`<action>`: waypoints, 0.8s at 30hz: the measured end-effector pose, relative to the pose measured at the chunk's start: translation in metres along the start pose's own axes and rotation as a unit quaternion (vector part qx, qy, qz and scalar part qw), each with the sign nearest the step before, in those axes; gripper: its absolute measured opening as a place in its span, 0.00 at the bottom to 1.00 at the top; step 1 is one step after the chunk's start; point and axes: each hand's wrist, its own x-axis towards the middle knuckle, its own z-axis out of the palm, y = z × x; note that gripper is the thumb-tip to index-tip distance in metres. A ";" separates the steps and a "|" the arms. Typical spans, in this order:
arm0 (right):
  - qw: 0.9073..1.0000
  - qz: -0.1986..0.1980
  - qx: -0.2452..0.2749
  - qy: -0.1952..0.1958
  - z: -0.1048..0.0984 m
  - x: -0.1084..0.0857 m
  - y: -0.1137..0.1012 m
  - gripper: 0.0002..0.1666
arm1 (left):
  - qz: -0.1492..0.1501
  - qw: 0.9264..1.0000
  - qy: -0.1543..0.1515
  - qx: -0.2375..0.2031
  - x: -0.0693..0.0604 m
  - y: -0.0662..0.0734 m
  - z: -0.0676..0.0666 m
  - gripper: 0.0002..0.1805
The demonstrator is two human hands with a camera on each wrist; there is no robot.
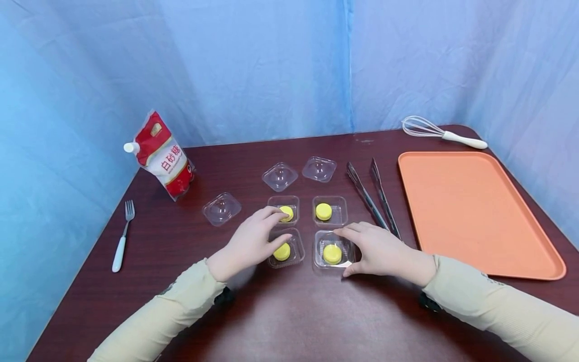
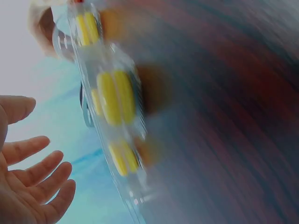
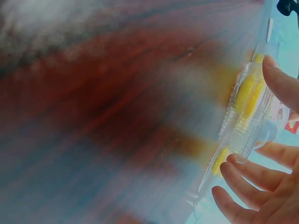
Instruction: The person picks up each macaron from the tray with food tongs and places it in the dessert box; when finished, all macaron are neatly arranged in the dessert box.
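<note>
While the left hand [image 1: 255, 240] hovers open over the two left-hand clear square plastic boxes, its fingers loosely spread and holding nothing, the right hand [image 1: 377, 249] pinches opposite edges of a clear domed plastic lid [image 1: 346, 264] with thumb and fingertips. That lid sits over the near right box [image 1: 318, 251], though whether it is fully seated cannot be told. Four boxes stand in two rows on the dark reddish-brown wooden tabletop [image 1: 334, 311], each with a round yellow macaron [image 1: 332, 254] inside; the near left box [image 1: 296, 247], far left box [image 1: 290, 201] and far right box [image 1: 339, 215] are uncovered. Three more domed lids [image 1: 319, 169] lie apart, two behind the far row and one to its left. Dark metal tongs [image 1: 362, 190] lie spread between the boxes and a rectangular orange tray [image 1: 475, 216], with a white-handled whisk [image 1: 445, 134] behind the tray. Toward the left edge are a red-and-white spouted sugar pouch [image 1: 165, 157] and a metal fork with a pale handle [image 1: 119, 251]; light-blue curtains [image 1: 253, 70] hang behind.
</note>
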 end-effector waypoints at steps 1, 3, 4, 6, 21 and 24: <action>1.000 -0.001 0.000 0.001 0.000 0.000 0.000 0.48 | -0.004 1.000 0.002 0.001 -0.001 -0.003 -0.001 0.19; 1.000 0.000 0.001 0.000 -0.001 0.000 -0.001 0.47 | -0.014 1.000 0.006 0.000 -0.003 -0.010 -0.003 0.20; 1.000 0.000 0.001 0.000 -0.002 0.000 -0.001 0.47 | -0.019 1.000 0.007 0.001 -0.004 -0.013 -0.004 0.20; 1.000 -0.001 0.002 0.000 -0.002 0.000 -0.001 0.47 | -0.031 0.999 0.008 0.000 -0.005 -0.020 -0.006 0.21; 1.000 0.003 0.003 0.003 0.001 0.000 0.000 0.49 | -0.104 0.994 -0.018 0.015 -0.016 -0.065 -0.022 0.25; 1.000 0.005 0.004 0.000 0.001 0.000 0.000 0.49 | -0.107 0.994 -0.032 0.016 -0.018 -0.074 -0.023 0.26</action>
